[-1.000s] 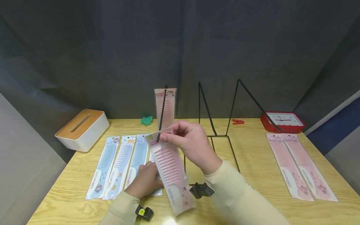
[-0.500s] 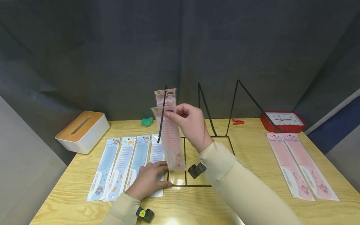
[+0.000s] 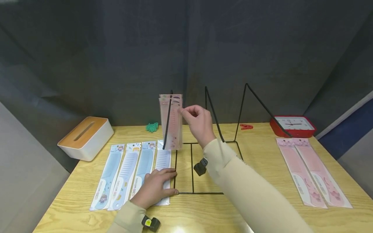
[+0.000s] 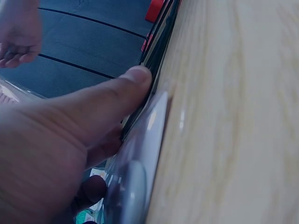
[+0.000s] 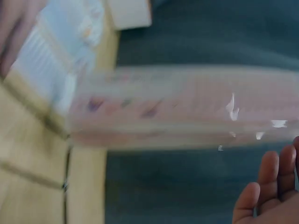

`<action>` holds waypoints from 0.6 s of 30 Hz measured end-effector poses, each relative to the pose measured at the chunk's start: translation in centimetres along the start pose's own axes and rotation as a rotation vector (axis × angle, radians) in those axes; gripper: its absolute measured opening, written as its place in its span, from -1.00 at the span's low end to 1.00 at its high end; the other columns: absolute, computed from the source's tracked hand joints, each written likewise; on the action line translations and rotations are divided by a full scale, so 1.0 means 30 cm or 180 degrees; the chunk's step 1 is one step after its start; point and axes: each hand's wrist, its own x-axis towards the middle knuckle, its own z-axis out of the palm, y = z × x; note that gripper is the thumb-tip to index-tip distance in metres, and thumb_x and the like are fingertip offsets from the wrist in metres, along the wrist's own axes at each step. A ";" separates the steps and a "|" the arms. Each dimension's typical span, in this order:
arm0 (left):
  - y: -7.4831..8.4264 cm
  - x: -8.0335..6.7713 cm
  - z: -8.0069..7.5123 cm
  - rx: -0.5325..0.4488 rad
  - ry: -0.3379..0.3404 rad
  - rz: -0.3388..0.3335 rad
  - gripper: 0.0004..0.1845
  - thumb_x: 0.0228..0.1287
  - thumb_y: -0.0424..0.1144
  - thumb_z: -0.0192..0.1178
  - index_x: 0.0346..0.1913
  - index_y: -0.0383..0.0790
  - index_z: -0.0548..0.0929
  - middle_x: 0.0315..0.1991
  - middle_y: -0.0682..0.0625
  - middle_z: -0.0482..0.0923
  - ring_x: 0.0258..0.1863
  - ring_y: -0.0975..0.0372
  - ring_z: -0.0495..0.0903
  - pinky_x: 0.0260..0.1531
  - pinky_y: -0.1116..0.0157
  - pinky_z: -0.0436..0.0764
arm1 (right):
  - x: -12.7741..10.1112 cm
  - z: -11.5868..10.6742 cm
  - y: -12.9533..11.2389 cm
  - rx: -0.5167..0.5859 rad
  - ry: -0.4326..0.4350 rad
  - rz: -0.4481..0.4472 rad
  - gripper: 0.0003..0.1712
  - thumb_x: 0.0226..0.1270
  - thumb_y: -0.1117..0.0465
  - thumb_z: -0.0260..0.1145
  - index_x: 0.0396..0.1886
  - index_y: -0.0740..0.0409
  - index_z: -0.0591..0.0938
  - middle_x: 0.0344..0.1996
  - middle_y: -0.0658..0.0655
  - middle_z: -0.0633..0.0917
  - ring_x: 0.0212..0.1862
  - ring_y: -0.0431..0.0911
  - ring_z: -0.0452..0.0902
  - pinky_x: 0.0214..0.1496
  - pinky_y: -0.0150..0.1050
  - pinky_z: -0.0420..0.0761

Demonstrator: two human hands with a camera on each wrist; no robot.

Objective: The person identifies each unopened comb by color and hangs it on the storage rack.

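Note:
Two pink comb packs (image 3: 171,123) hang on the left prong of a black wire rack (image 3: 214,113). My right hand (image 3: 188,112) is raised just right of their tops; in the right wrist view its loosely curled fingers (image 5: 266,186) stand apart from the front pink pack (image 5: 187,107). My left hand (image 3: 166,183) lies flat on the table, fingers on the rightmost of several blue and white comb packs (image 3: 109,174). Its thumb (image 4: 103,112) lies against the rack's base wire, beside that pack (image 4: 140,158).
Two more pink comb packs (image 3: 309,171) lie at the right of the wooden table (image 3: 262,155). A white tissue box (image 3: 85,136) stands at the back left, a red clock (image 3: 292,125) at the back right. A green bundle (image 3: 152,126) and a red clip (image 3: 246,126) lie by the back wall.
My right hand carried the pink comb pack up along the left prong to hang in front of the first one, then let go of it. The left hand stayed put.

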 end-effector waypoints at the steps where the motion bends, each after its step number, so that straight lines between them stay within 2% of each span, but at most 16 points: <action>1: 0.001 0.000 0.001 -0.0002 -0.0008 -0.0003 -0.28 0.15 0.20 0.38 0.31 -0.09 0.58 0.37 0.07 0.46 0.18 0.07 0.47 -0.11 0.07 0.35 | -0.004 -0.014 0.023 -0.0040 -0.0032 0.0005 -0.66 0.38 -0.15 0.34 -0.21 0.01 0.70 -0.25 0.04 0.65 -0.24 -0.05 0.47 -0.22 -0.15 0.47; 5: 0.005 -0.005 0.000 -0.0029 -0.0007 -0.0024 -0.27 0.14 0.21 0.39 0.31 -0.10 0.57 0.37 0.06 0.45 0.20 0.06 0.46 -0.09 0.05 0.36 | -0.030 -0.089 0.109 -0.0183 -0.0127 0.0036 -0.64 0.38 -0.20 0.32 -0.22 -0.02 0.69 -0.29 0.07 0.65 -0.29 -0.01 0.47 -0.23 -0.12 0.48; 9: 0.009 -0.007 -0.006 -0.0042 0.0010 -0.0048 -0.28 0.14 0.18 0.40 0.31 -0.11 0.58 0.36 0.07 0.46 0.20 0.06 0.46 -0.07 0.02 0.36 | -0.074 -0.175 0.158 -0.0396 -0.0263 0.0067 -0.62 0.38 -0.21 0.31 -0.25 0.00 0.67 -0.28 0.10 0.66 -0.30 0.02 0.45 -0.23 -0.11 0.46; 15: 0.013 -0.006 -0.010 -0.0101 -0.0004 -0.0048 -0.30 0.16 0.15 0.40 0.32 -0.11 0.57 0.37 0.07 0.45 0.23 0.03 0.45 -0.04 -0.01 0.36 | -0.130 -0.323 0.210 -0.0751 -0.0463 -0.0072 -0.69 0.44 -0.05 0.32 -0.29 0.11 0.65 -0.17 0.06 0.73 -0.20 -0.02 0.54 -0.13 -0.08 0.49; 18: 0.013 -0.007 -0.011 -0.0098 -0.0010 -0.0050 -0.29 0.16 0.16 0.40 0.32 -0.10 0.57 0.38 0.07 0.45 0.24 0.04 0.44 -0.04 0.00 0.35 | -0.141 -0.416 0.249 -0.1056 -0.0457 -0.0035 -0.69 0.45 -0.06 0.30 -0.25 0.09 0.66 -0.19 0.05 0.72 -0.21 -0.04 0.54 -0.17 -0.14 0.52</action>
